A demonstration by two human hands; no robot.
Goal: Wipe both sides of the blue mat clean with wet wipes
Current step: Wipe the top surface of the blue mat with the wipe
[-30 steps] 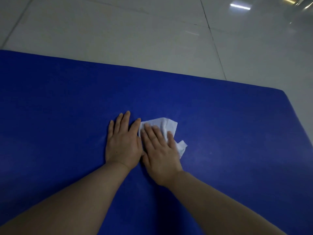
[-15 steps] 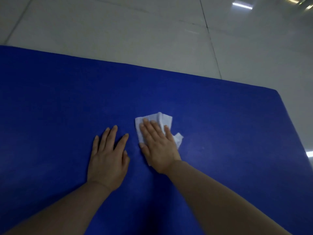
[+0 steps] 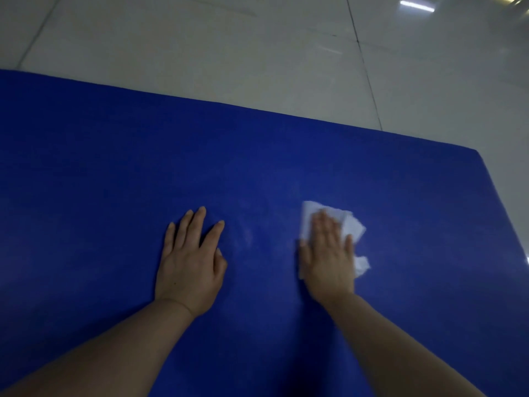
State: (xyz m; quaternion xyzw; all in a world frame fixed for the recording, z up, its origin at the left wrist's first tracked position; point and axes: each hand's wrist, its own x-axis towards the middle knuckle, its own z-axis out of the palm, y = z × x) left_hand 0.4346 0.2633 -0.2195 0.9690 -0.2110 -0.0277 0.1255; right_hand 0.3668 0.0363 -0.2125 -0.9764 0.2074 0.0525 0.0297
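We see the blue mat (image 3: 114, 167) spread flat on a pale tiled floor (image 3: 229, 53), filling most of the frame from the left edge across to a rounded corner at the right, with its far edge running diagonally from the upper left down toward the right. The floor shows above that edge, crossed by thin grout lines and carrying a bright light reflection in the upper right corner.

Our left hand (image 3: 190, 265) lies palm down on the mat just left of the frame's centre, its fingers straight and slightly spread, holding nothing; its grip is apart and flat against the blue surface. Its forearm runs down to the lower left corner.

Our right hand (image 3: 329, 256) sits right of centre, well apart from the left one, also palm down. It presses on a white wet wipe (image 3: 350, 229), with straight fingers laid over the cloth rather than curled round it, so this grip too is apart and flat. The hand is somewhat blurred. The wipe is crumpled and touches the mat; its edges stick out beyond the fingertips at the top, along the thumb side on the left, and in a loose flap at the right of the hand. The right forearm leads down to the lower right of the frame.

Between the two hands we see a faint paler sheen on the mat.
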